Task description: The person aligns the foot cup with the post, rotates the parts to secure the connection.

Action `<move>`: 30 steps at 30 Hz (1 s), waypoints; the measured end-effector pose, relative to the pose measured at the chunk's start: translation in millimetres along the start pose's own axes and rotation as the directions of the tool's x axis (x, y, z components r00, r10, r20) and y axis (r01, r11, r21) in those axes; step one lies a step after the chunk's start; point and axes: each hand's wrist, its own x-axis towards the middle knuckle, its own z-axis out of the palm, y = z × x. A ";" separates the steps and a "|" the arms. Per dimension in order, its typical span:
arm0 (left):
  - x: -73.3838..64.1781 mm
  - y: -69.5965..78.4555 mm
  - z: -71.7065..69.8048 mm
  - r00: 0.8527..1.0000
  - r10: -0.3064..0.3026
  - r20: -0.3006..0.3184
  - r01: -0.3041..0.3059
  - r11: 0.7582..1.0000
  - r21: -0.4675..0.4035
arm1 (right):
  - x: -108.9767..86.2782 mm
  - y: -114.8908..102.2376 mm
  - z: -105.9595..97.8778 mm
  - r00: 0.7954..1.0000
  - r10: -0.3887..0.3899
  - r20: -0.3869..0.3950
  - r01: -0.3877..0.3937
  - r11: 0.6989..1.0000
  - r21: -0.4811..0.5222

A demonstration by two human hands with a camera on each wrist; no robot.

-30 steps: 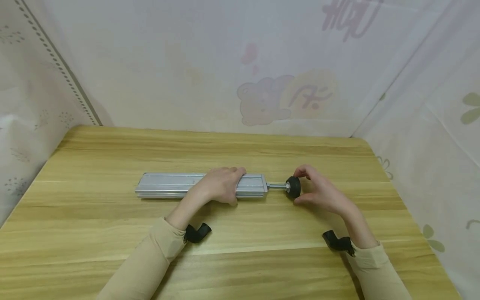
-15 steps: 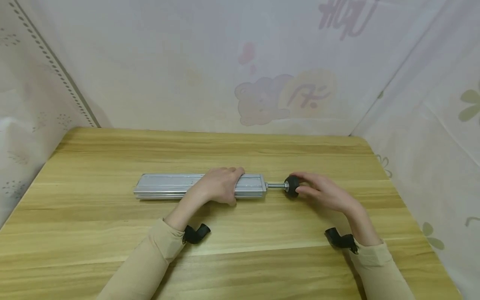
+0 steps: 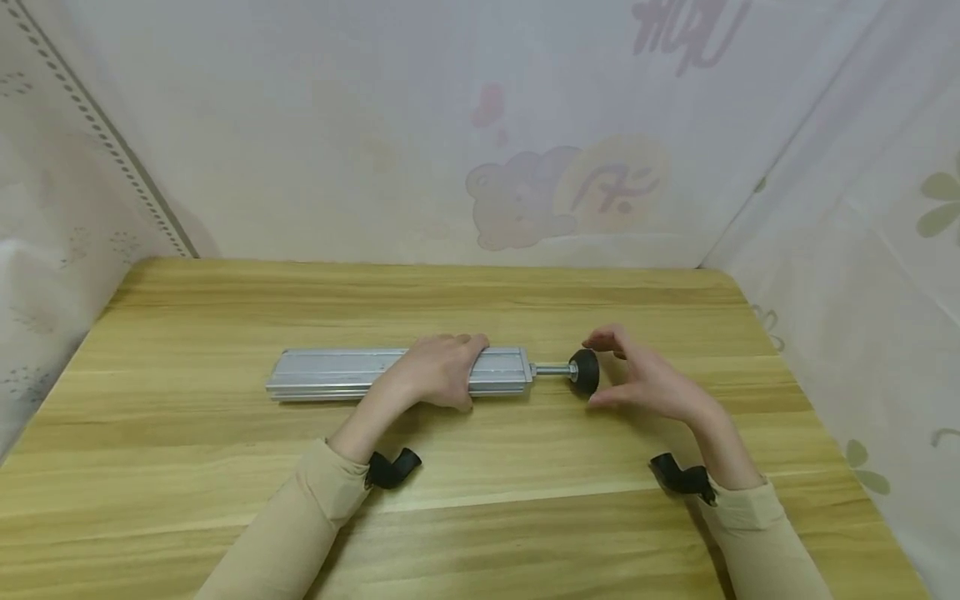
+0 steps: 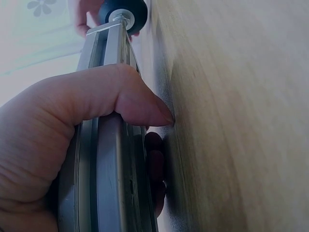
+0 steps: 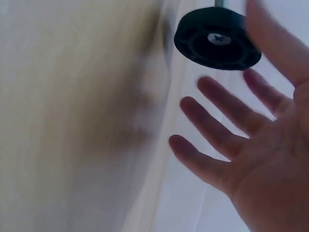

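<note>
A silver aluminium profile (image 3: 330, 372) lies lengthwise across the table. My left hand (image 3: 438, 371) grips it near its right end, thumb on the near side and fingers over the far side. From that end a threaded rod (image 3: 553, 371) sticks out, bearing a black round levelling foot (image 3: 585, 372). Around the foot, my right hand (image 3: 652, 383) is spread, thumb and fingers apart. In the right wrist view the foot's underside (image 5: 217, 41) shows a screw in its middle, and the right fingers (image 5: 207, 150) are extended below it.
The wooden table (image 3: 480, 533) ends at a patterned cloth wall (image 3: 337, 167) behind, with more cloth at both sides. A black curved piece sits at each wrist, the left one (image 3: 393, 468) and the right one (image 3: 678, 479).
Half a second ago my right fingers were closed on the levelling foot; now they have spread apart from it. My left hand keeps its grip on the profile.
</note>
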 end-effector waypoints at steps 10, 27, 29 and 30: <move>0.2 -0.5 0.5 1.000 0.008 -0.001 -0.008 1.000 0.006 | 6.1 -2.1 7.8 0.995 -0.066 -0.075 0.060 0.995 -0.075; 0.4 0.6 -1.5 1.000 -0.005 0.017 0.005 1.000 0.008 | 1.6 3.9 -1.9 0.999 -0.001 0.040 0.001 1.000 -0.005; 1.1 0.8 -1.1 1.000 -0.007 0.022 0.007 1.000 0.009 | 0.8 3.9 -2.4 0.999 0.019 0.051 -0.019 1.000 -0.011; 1.3 1.0 -0.9 1.000 -0.008 0.021 0.008 1.000 0.009 | 0.5 4.2 -2.7 0.998 0.025 0.052 -0.024 0.999 -0.024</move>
